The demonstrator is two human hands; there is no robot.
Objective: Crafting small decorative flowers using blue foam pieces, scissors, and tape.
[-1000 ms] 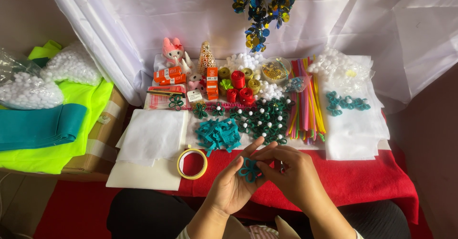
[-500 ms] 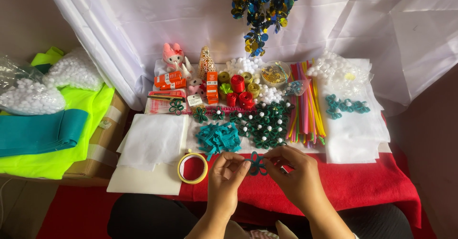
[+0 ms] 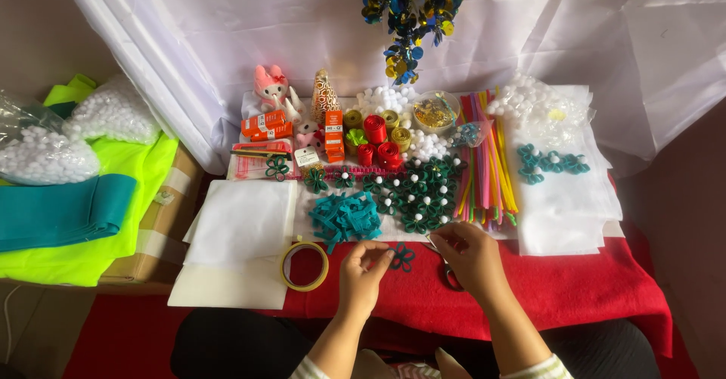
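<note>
My left hand (image 3: pixel 361 278) pinches the left side of a small teal felt flower (image 3: pixel 402 257) that rests just above the red cloth (image 3: pixel 575 288). My right hand (image 3: pixel 473 258) hovers to the flower's right, fingers curled over a pair of scissors (image 3: pixel 449 273) lying on the cloth; whether it grips them I cannot tell. A heap of teal felt strips (image 3: pixel 344 216) lies just behind my left hand. Several finished green flowers with white pompom centres (image 3: pixel 420 194) sit behind my right hand.
A yellow tape roll (image 3: pixel 304 265) lies left of my left hand beside white felt sheets (image 3: pixel 238 231). Coloured straws (image 3: pixel 484 159), red and gold ribbon rolls (image 3: pixel 376 141), orange boxes (image 3: pixel 265 125) and a pink plush toy (image 3: pixel 271 88) stand at the back. Green and teal fabric (image 3: pixel 68 212) lies far left.
Both hands have moved forward and lower toward the cloth, and spread apart. The flower went from between both hands to my left fingers only; my right hand shifted right over the scissors.
</note>
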